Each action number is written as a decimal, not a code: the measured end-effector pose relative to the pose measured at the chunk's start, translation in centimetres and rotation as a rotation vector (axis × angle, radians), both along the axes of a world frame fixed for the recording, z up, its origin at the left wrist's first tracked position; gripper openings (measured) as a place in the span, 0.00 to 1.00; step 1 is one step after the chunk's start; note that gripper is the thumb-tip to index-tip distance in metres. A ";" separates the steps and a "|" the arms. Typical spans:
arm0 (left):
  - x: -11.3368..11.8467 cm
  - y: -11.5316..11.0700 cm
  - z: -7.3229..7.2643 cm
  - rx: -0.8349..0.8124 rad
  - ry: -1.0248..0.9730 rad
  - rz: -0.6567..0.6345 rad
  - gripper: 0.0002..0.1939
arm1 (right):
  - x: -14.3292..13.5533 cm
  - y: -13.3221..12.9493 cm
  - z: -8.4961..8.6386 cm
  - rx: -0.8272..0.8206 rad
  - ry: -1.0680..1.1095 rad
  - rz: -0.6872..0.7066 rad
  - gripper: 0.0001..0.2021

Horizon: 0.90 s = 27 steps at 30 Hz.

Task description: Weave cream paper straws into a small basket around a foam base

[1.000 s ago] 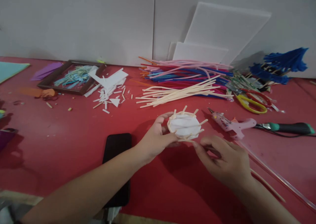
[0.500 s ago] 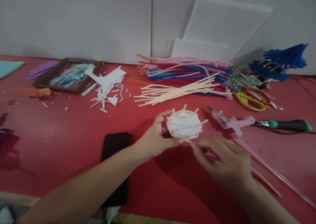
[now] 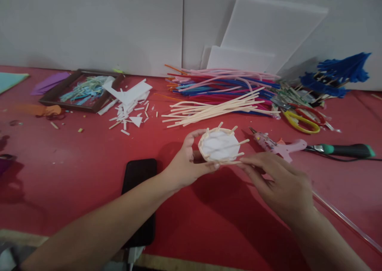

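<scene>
My left hand (image 3: 188,155) is closed around the left side of a small round basket (image 3: 221,144). This basket has a white disc base and cream pipe cleaner stubs standing up around its rim. At the basket's near edge my left thumb presses the rim. My right hand (image 3: 277,181) pinches a cream pipe cleaner (image 3: 232,162) that runs from beside that thumb along the near rim. Most of that strand is hidden by the right fingers. Behind the basket lies a bundle of cream pipe cleaners (image 3: 215,110).
A pink glue gun (image 3: 280,145) and a green-black tool handle (image 3: 349,150) lie right. Yellow scissors (image 3: 301,121) are behind them. A black phone (image 3: 140,203) rests left of the basket. White scraps (image 3: 131,96), a brown frame (image 3: 70,106) and colored pipe cleaners (image 3: 227,80) lie farther back.
My right hand has moved right and slightly up, drawing the pipe cleaner straighter along the near rim. The basket has shifted slightly left and up. The strand's tail behind my right wrist no longer shows.
</scene>
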<state>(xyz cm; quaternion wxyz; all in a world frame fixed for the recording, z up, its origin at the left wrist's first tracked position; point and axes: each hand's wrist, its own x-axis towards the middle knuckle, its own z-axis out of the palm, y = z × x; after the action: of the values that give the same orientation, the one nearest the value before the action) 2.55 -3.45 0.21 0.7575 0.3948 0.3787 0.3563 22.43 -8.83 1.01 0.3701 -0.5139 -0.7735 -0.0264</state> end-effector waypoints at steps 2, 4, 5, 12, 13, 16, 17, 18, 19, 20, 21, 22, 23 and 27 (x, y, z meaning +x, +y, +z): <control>0.0 0.0 0.0 0.007 0.001 -0.008 0.45 | 0.0 0.1 0.2 -0.015 0.035 0.007 0.04; 0.0 0.0 -0.1 0.016 -0.008 -0.013 0.45 | 0.1 0.2 0.2 -0.058 0.081 0.003 0.03; 0.0 0.0 -0.1 0.021 -0.014 -0.018 0.45 | 0.1 0.2 0.2 -0.082 0.102 -0.001 0.03; 0.0 -0.1 0.1 0.013 -0.021 -0.028 0.44 | 0.2 0.1 -0.4 -0.193 0.217 -0.039 0.04; 0.0 -0.2 0.2 0.003 -0.023 -0.034 0.44 | 0.2 0.1 -0.4 -0.215 0.248 -0.039 0.04; 0.0 -0.2 0.3 -0.012 -0.038 -0.054 0.45 | 0.2 0.1 -0.2 -0.285 0.354 -0.034 0.03; 0.0 -0.3 0.3 -0.007 -0.050 -0.059 0.45 | 0.2 0.1 -0.2 -0.305 0.391 -0.032 0.03; 0.0 -0.3 0.3 0.001 -0.059 -0.064 0.45 | 0.1 0.1 -0.3 -0.320 0.431 -0.030 0.02; -0.1 -0.3 0.4 0.007 -0.063 -0.071 0.45 | 0.1 0.1 -0.3 -0.335 0.472 -0.027 0.02; -0.1 -0.3 0.4 0.011 -0.064 -0.077 0.45 | 0.1 0.1 -0.4 -0.347 0.512 -0.025 0.03; -0.1 -0.3 0.5 0.015 -0.063 -0.083 0.45 | 0.1 0.1 -0.4 -0.358 0.549 -0.022 0.03; -0.1 -0.3 0.5 0.017 -0.061 -0.087 0.46 | 0.0 0.1 -0.4 -0.370 0.582 -0.020 0.04; -0.1 -0.3 0.6 0.022 -0.062 -0.089 0.46 | 0.0 0.1 -0.4 -0.385 0.611 -0.018 0.05; 0.0 -0.3 0.7 0.033 -0.085 -0.086 0.47 | -0.3 0.1 -0.1 -0.478 0.703 -0.006 0.06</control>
<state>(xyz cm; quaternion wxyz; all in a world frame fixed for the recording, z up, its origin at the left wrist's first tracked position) 2.52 -3.78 0.88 0.7809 0.4075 0.3229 0.3463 22.16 -8.69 0.92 0.4819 -0.5652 -0.5830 0.3293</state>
